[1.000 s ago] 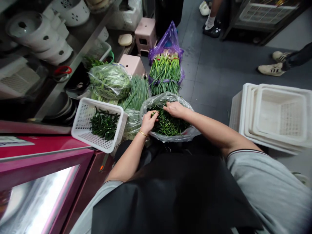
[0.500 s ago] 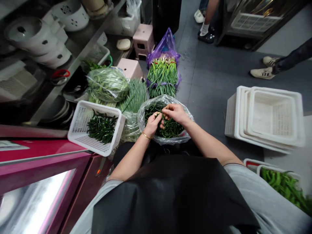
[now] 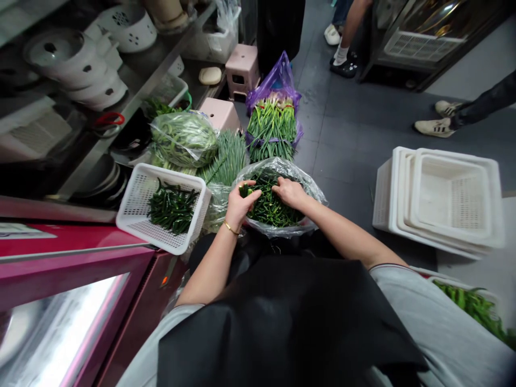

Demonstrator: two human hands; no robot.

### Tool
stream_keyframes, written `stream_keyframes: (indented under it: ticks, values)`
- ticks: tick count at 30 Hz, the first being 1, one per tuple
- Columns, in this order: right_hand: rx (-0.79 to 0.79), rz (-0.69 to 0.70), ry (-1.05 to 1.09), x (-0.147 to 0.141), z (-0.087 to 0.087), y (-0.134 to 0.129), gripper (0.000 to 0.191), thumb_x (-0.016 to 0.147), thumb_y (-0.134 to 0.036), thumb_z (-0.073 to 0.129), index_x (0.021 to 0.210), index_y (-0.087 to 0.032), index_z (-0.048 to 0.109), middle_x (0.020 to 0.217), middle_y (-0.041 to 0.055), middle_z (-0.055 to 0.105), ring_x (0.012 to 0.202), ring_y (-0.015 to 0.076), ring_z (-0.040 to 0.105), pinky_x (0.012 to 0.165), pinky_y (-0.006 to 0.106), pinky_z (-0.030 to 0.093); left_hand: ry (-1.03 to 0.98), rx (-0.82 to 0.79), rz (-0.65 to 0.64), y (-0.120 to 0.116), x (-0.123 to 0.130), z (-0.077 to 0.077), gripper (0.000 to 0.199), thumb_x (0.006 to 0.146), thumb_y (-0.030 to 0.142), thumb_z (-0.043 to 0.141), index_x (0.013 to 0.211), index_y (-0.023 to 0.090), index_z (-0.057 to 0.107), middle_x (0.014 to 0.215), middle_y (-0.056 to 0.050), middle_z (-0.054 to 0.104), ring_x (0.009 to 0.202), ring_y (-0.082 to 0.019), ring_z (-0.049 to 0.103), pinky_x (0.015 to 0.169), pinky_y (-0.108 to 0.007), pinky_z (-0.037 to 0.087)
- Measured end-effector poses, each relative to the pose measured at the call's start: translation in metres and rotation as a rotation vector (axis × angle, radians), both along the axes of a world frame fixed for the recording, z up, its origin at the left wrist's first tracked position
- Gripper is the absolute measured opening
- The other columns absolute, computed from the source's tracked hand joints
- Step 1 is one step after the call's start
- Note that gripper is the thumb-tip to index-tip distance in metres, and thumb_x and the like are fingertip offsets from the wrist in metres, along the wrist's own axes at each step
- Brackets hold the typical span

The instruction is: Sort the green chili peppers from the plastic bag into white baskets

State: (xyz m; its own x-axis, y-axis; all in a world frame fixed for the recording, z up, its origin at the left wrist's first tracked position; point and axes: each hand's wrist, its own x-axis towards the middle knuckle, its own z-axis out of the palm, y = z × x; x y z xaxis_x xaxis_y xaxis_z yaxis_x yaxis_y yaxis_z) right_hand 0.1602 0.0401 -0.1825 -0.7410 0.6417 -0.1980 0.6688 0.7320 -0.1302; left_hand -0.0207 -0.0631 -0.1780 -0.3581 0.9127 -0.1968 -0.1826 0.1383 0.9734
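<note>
A clear plastic bag (image 3: pixel 310 185) stands open in front of me, filled with thin dark green chili peppers (image 3: pixel 278 209). Over its left rim, my left hand (image 3: pixel 241 203) is closed around several green chili peppers (image 3: pixel 245 190), their ends poking out between thumb and fingers. My right hand (image 3: pixel 291 192) reaches into the bag with its fingers bent down onto the peppers. Its fingertips are partly hidden, so what they pinch does not show. To the left, a white perforated basket (image 3: pixel 135 201) holds a pile of similar dark green peppers (image 3: pixel 173 208).
Beyond the bag lie bundled green stalks (image 3: pixel 272 123) in a purple bag (image 3: pixel 280 75). A bagged green vegetable (image 3: pixel 185 137) and a pink stool (image 3: pixel 220 114) are on the left. Stacked white baskets (image 3: pixel 451 188) stand right. Two people's feet show farther off.
My hands have moved apart. The left hand went slightly left with the peppers in it, while the right left it and went down to the peppers in the bag.
</note>
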Motion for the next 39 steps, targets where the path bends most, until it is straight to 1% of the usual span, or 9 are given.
stream_keyframes:
  ticks: [4,10,14,19,23,27,30,33,39]
  values:
    - [-0.056,-0.019,0.187,0.000,0.009,0.014,0.026,0.094,-0.026,0.047,0.105,-0.015,0.069,0.105,0.0129,0.066,0.092,0.0212,0.060,0.075,0.030,0.045,0.130,-0.060,-0.029,0.001,0.010,-0.003,0.037,0.064,0.031,0.077,0.095,0.015,0.065,0.053,0.009,0.045,0.043,-0.005,0.036,0.045,-0.019,0.029]
    - [-0.240,-0.088,0.741,0.010,0.037,-0.012,0.023,0.093,-0.033,0.052,0.095,-0.018,0.070,0.090,0.0041,0.069,0.082,0.0150,0.062,0.077,0.028,0.047,0.275,0.011,-0.289,0.024,0.032,-0.010,0.027,0.063,0.036,0.077,0.074,0.012,0.067,0.063,0.003,0.056,0.061,-0.009,0.047,0.059,-0.022,0.037]
    - [-0.088,-0.282,0.487,0.006,0.020,-0.012,0.026,0.093,-0.031,0.050,0.097,-0.016,0.070,0.101,0.0109,0.069,0.095,0.0201,0.062,0.084,0.031,0.046,0.107,-0.174,-0.297,0.010,0.028,-0.008,0.037,0.064,0.046,0.077,0.063,0.014,0.057,0.046,0.008,0.039,0.045,-0.005,0.032,0.046,-0.021,0.025]
    - [-0.228,-0.313,-0.008,-0.015,-0.006,-0.003,0.029,0.087,-0.041,0.058,0.087,-0.016,0.072,0.097,0.0137,0.072,0.094,0.0262,0.066,0.076,0.032,0.049,0.062,-0.243,-0.226,-0.008,0.006,-0.001,0.043,0.065,0.052,0.077,0.060,0.014,0.056,0.045,0.006,0.041,0.038,-0.004,0.030,0.038,-0.021,0.018]
    - [-0.319,-0.325,0.189,-0.009,0.011,0.007,0.015,0.085,-0.024,0.058,0.084,-0.015,0.070,0.084,0.0084,0.072,0.081,0.0194,0.067,0.073,0.028,0.049,0.055,-0.173,-0.280,-0.007,-0.001,0.004,0.041,0.070,0.052,0.073,0.065,0.012,0.065,0.046,0.003,0.047,0.038,-0.005,0.035,0.038,-0.020,0.021]
    - [-0.510,-0.396,0.538,0.015,0.045,0.005,0.017,0.088,-0.030,0.056,0.086,-0.016,0.066,0.065,0.0010,0.066,0.054,0.0126,0.060,0.058,0.025,0.047,-0.013,-0.116,-0.265,-0.006,0.008,0.004,0.042,0.071,0.048,0.074,0.090,0.011,0.071,0.057,0.000,0.060,0.040,-0.004,0.036,0.038,-0.019,0.020]
    - [-0.398,-0.299,0.628,0.013,0.053,-0.014,0.016,0.088,-0.031,0.057,0.082,-0.017,0.063,0.071,0.0018,0.067,0.063,0.0139,0.062,0.063,0.026,0.048,-0.072,-0.121,-0.235,-0.007,0.024,0.000,0.042,0.067,0.049,0.076,0.086,0.012,0.069,0.055,0.002,0.056,0.041,-0.004,0.037,0.038,-0.019,0.022]
    - [-0.216,-0.239,0.669,-0.002,0.041,-0.030,0.014,0.088,-0.027,0.055,0.080,-0.017,0.060,0.083,0.0064,0.069,0.078,0.0166,0.064,0.075,0.029,0.049,-0.226,-0.147,-0.241,-0.008,0.038,-0.003,0.039,0.068,0.050,0.075,0.075,0.014,0.062,0.057,0.002,0.057,0.040,-0.004,0.038,0.037,-0.019,0.023]
    - [-0.743,-0.696,0.918,0.003,0.014,-0.009,0.021,0.091,-0.034,0.052,0.077,-0.018,0.051,0.059,-0.0031,0.058,0.045,0.0084,0.049,0.049,0.023,0.047,-0.083,0.041,-0.259,-0.014,0.029,0.016,0.031,0.068,0.038,0.076,0.083,0.012,0.070,0.061,0.000,0.061,0.048,-0.005,0.044,0.044,-0.019,0.030]
